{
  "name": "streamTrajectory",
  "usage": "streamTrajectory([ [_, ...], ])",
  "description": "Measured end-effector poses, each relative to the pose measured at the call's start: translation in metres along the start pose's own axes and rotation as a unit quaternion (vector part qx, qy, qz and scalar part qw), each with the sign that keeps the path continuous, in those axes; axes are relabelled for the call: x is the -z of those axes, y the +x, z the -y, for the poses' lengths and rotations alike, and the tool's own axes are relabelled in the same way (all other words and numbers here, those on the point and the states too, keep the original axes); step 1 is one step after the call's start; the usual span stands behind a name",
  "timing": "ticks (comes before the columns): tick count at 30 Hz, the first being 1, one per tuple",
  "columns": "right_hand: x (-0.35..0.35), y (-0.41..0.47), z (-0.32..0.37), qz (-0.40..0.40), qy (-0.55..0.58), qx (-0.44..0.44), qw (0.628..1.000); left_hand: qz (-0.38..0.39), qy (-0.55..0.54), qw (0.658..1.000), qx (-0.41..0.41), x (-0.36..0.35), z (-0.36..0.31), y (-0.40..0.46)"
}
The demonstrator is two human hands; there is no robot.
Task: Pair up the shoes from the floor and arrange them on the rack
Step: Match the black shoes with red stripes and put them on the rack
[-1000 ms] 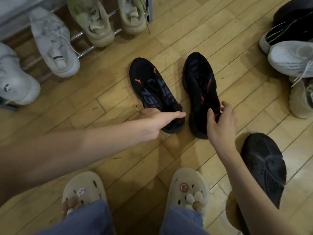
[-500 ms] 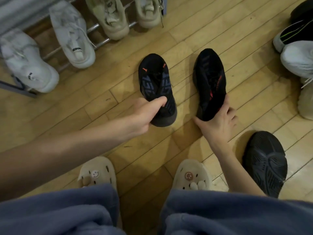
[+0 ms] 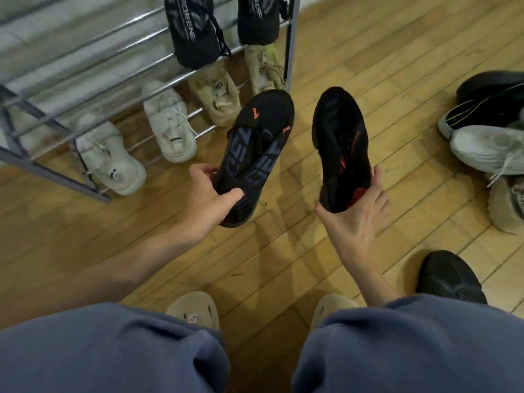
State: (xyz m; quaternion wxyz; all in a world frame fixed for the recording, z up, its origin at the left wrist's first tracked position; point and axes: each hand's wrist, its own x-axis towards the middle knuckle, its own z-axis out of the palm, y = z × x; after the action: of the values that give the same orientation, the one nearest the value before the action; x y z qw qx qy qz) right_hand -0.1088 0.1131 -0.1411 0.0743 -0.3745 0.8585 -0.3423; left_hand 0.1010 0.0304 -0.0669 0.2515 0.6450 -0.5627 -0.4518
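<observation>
My left hand [image 3: 208, 197] grips the heel of a black shoe with orange marks and grey lettering [image 3: 255, 148], lifted off the floor, toe pointing at the rack. My right hand [image 3: 358, 214] holds the heel of a second black shoe with red accents [image 3: 338, 137], also raised, toe forward. The metal shoe rack [image 3: 85, 69] stands at the upper left. Its bottom rails carry a white pair [image 3: 167, 120] and a beige pair [image 3: 215, 95]. A black pair [image 3: 192, 29] sits on a higher rail.
A pile of loose shoes lies at the right edge: black with green stripe [image 3: 482, 109], white [image 3: 487, 148], beige [image 3: 507, 205]. One black shoe [image 3: 450, 276] lies beside my right knee. My feet wear beige clogs [image 3: 195, 310] on the wooden floor.
Both hands closed on the heels of the two black shoes and lifted them off the floor toward the rack. The camera tilted up, bringing more of the rack into view.
</observation>
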Motion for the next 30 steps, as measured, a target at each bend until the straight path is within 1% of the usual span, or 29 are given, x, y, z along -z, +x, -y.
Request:
streamTrajectory([
  [2,0.001,-0.001,0.004,-0.007,-0.01,0.013,1.0,0.004,-0.015,1.0,0.001,0.001,0.002,-0.001],
  [5,-0.001,-0.001,0.002,0.013,-0.038,0.002,0.999,0.016,-0.038,0.999,0.0,-0.001,0.006,-0.001],
  [12,-0.011,-0.023,-0.035,0.092,-0.066,-0.106,0.988,0.063,-0.026,0.998,-0.015,-0.025,0.008,0.005],
  [16,0.005,-0.03,-0.067,0.123,-0.029,-0.081,0.989,0.119,-0.029,0.992,-0.03,-0.049,0.003,0.002],
  [17,0.016,-0.032,-0.076,0.104,-0.043,-0.068,0.991,0.127,-0.029,0.991,-0.034,-0.055,0.001,0.001],
  [18,0.028,-0.034,-0.086,0.061,-0.076,-0.065,0.993,0.133,-0.031,0.99,-0.038,-0.061,-0.002,-0.001],
  [19,0.04,-0.037,-0.098,0.008,-0.119,-0.083,0.989,0.143,-0.034,0.988,-0.039,-0.068,-0.003,-0.002],
  [20,0.052,-0.041,-0.11,-0.033,-0.163,-0.127,0.978,0.156,-0.039,0.986,-0.039,-0.074,-0.005,-0.004],
  [21,0.063,-0.045,-0.122,-0.044,-0.198,-0.19,0.961,0.171,-0.045,0.984,-0.036,-0.08,-0.007,-0.006],
  [23,0.077,-0.051,-0.141,-0.002,-0.24,-0.31,0.92,0.193,-0.051,0.979,-0.03,-0.091,-0.01,-0.009],
  [24,0.082,-0.053,-0.149,0.022,-0.252,-0.341,0.905,0.2,-0.051,0.978,-0.029,-0.095,-0.012,-0.01],
  [25,0.085,-0.052,-0.154,0.042,-0.257,-0.351,0.9,0.205,-0.049,0.977,-0.028,-0.099,-0.013,-0.01],
  [27,0.093,-0.044,-0.157,0.048,-0.243,-0.351,0.903,0.207,-0.051,0.977,-0.028,-0.103,-0.014,-0.009],
  [29,0.097,-0.035,-0.157,0.023,-0.175,-0.33,0.927,0.199,-0.055,0.978,-0.024,-0.101,-0.014,-0.007],
  [30,0.101,-0.029,-0.155,0.011,-0.133,-0.302,0.944,0.194,-0.057,0.979,-0.022,-0.099,-0.014,-0.006],
])
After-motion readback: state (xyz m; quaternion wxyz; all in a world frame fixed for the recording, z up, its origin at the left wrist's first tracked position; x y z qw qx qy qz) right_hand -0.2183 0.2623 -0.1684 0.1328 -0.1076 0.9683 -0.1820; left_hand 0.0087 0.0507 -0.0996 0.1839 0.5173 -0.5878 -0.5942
